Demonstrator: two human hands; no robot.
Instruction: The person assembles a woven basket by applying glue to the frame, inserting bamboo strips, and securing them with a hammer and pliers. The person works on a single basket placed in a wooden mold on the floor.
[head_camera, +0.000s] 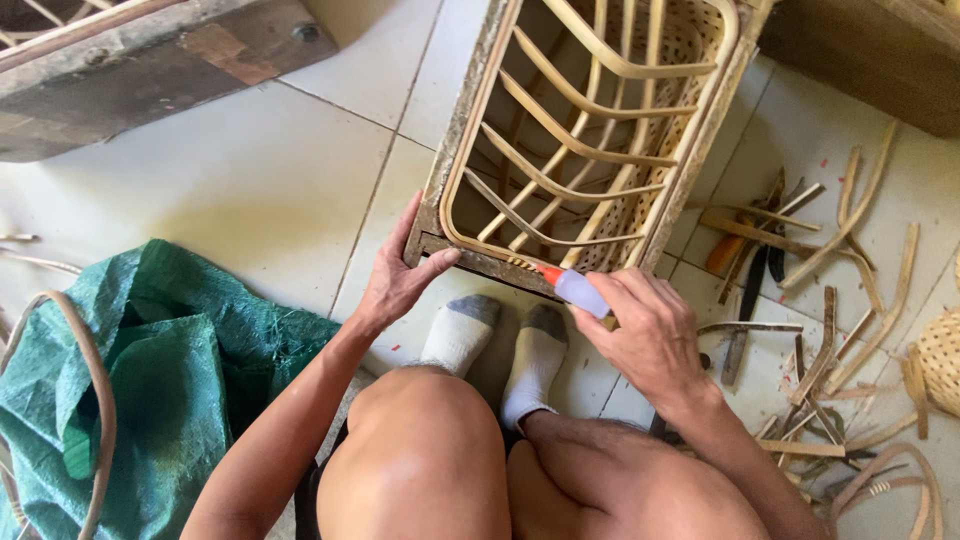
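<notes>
the floor was white tiles (250, 180), and a person sat low on it with both knees up. in front of the two feet in white and grey socks (500, 345) stood one rattan frame (590, 130) with many curved ribs and a woven panel deep inside.

the left hand (395, 280) gripped the near corner of the frame, thumb pressed on top of the bottom rail and fingers curled round the side. the right hand (650, 335) was closed tight around one small glue bottle (578, 290), and its orange tip touched the bottom rail where a rib meets it.

to do this bit well, i think the tip should stay right on the joint, the squeeze should be gentle so only a little comes out, and the other hand should keep the frame from wobbling.

i counted one green sack (150, 390) on the left, one bent cane loop (95, 400) lying on it, one old wooden board (150, 60) at the top, and one pile of cut cane scraps (840, 300) on the right, too many to count. dark tools (750, 290) lay in the scraps; i could not tell how many.
</notes>
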